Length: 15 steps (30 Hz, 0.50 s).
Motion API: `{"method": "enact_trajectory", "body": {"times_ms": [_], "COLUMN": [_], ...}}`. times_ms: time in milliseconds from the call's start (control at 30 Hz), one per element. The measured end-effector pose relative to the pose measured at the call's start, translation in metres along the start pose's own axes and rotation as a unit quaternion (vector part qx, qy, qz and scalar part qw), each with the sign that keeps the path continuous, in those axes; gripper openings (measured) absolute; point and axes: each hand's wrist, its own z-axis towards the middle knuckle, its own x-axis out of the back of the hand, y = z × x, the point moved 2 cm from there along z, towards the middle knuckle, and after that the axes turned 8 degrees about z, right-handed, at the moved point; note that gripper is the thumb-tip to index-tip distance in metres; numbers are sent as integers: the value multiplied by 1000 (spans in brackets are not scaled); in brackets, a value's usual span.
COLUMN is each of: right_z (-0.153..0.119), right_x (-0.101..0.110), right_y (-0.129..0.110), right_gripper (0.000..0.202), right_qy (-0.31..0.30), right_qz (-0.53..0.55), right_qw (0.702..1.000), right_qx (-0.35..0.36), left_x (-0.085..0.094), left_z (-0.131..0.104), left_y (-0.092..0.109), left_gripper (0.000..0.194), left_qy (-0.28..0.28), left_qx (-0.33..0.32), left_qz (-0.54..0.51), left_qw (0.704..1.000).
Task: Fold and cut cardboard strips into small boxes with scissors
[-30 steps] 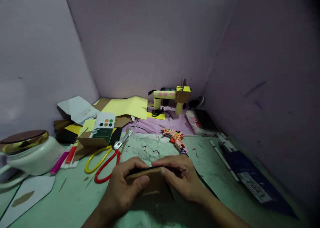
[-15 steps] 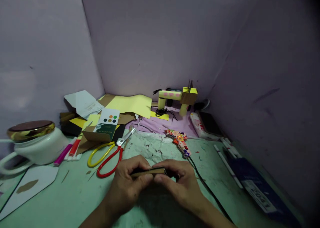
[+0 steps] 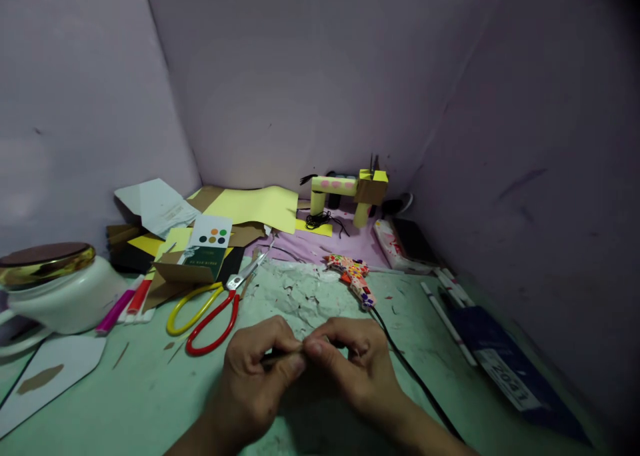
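Note:
A small brown cardboard piece is pinched between my two hands near the front middle of the table, mostly hidden by my fingers. My left hand grips its left part with thumb and fingers pressed together. From the right, my right hand is closed at the same piece, its thumb tip next to my left fingertips. Scissors with one yellow and one red handle lie open just left of my hands. Beyond my hands rests a flower-patterned glue gun, its black cord running to the right of my right hand.
A lidded white mug, markers, and a pile of yellow paper and cardboard sit at left. A yellow paper animal figure stands at the back. At right are a phone, white pens and a blue pouch.
My fingertips have closed further over the cardboard piece, so less of it shows. The camera view has shifted slightly, moving the table items a little to the left.

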Motion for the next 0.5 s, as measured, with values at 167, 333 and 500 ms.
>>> {"method": "enact_trajectory", "body": {"times_ms": [167,333,500], "right_z": [5,5,0], "right_x": [10,13,7], "right_y": [9,21,20], "right_gripper": [14,18,21], "right_qy": [81,114,109], "right_qz": [18,47,51], "right_qw": [997,992,991], "right_qx": [6,-38,-65], "left_x": [6,11,12], "left_z": [6,9,7], "left_y": [-1,-3,0], "left_gripper": [26,25,9], "left_qy": [-2,66,73], "left_qx": [121,128,80], "left_qz": [-88,-62,21], "left_qw": [989,988,994]}}
